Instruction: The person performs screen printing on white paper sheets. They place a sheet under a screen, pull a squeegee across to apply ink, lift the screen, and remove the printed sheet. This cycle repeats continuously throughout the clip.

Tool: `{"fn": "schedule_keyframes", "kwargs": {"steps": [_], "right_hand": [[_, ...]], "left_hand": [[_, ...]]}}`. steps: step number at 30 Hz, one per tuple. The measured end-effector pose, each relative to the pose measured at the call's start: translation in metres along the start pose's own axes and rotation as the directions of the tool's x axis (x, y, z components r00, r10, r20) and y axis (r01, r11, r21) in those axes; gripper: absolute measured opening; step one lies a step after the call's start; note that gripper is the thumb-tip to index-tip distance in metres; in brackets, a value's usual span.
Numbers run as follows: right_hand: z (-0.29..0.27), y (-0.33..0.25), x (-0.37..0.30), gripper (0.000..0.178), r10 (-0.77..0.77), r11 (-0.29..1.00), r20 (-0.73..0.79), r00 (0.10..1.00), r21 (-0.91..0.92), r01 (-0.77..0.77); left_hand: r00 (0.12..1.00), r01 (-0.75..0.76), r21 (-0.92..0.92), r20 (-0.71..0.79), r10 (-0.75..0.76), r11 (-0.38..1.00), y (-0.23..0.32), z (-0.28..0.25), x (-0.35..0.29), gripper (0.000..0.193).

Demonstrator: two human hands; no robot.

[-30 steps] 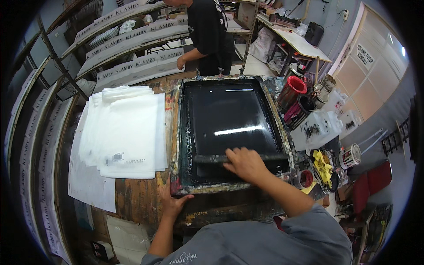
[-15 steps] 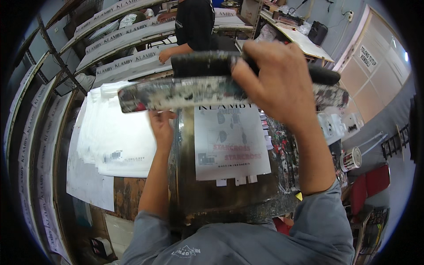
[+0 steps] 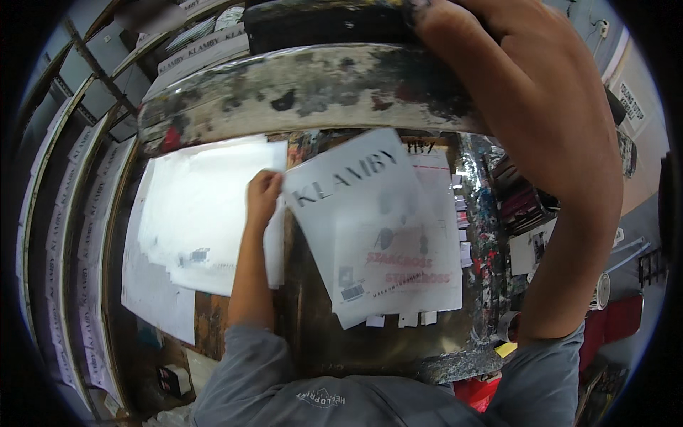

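Observation:
My left hand [image 3: 264,193] pinches the upper left corner of a thin, translucent printed sheet [image 3: 324,231], which lies tilted over the work board [image 3: 309,313]. Another printed sheet with red marks [image 3: 437,213] shows beneath it. At the top, my right hand [image 3: 498,57] is closed around a black bar [image 3: 320,27] along a raised, paint-stained screen frame [image 3: 306,89]; some of its fingers are cut off by the picture edge. To the left of the board lies a pile of white sheets [image 3: 203,188], close to my left hand.
Shelves [image 3: 71,235] with rows of printed sheets rise on the left. Small white tabs [image 3: 408,319] stick out below the sheets. Right of the board stand a white tub [image 3: 600,292] and a red chair [image 3: 619,320]. A dark box sits low at left [image 3: 173,381].
The screen frame has come higher and closer with my right hand. My left hand now has the sheet's corner, and the sheet has turned askew over the one below.

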State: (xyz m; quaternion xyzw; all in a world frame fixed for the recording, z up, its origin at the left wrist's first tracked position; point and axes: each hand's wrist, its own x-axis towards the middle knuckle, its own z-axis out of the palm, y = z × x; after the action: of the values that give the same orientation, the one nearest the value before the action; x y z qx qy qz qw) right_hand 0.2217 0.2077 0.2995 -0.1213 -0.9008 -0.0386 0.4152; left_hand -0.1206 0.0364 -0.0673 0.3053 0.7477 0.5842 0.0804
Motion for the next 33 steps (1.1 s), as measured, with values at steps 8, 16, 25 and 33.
{"fn": "schedule_keyframes", "kwargs": {"steps": [8,16,25,33], "right_hand": [[-0.008,-0.022,-0.028,0.043,-0.012,0.999,0.04,0.999,-0.041,0.014],[-0.001,-0.032,-0.052,0.053,-0.05,0.996,-0.057,0.997,-0.072,0.046],[-0.006,-0.033,-0.05,0.051,0.021,0.999,0.028,0.999,-0.048,-0.02],[0.003,-0.003,-0.025,0.06,-0.042,0.996,0.027,0.999,-0.084,0.044]], "left_hand": [[0.826,0.11,0.198,-0.564,0.021,0.974,-0.09,-0.284,-0.176,0.025],[0.726,0.092,0.862,-0.4,0.559,0.498,-0.029,-0.304,-0.171,0.059],[0.655,-0.673,0.538,0.752,0.071,0.508,0.032,-0.012,-0.163,0.055],[0.527,-0.798,0.251,0.731,0.433,0.548,0.086,0.207,-0.236,0.05]]}}
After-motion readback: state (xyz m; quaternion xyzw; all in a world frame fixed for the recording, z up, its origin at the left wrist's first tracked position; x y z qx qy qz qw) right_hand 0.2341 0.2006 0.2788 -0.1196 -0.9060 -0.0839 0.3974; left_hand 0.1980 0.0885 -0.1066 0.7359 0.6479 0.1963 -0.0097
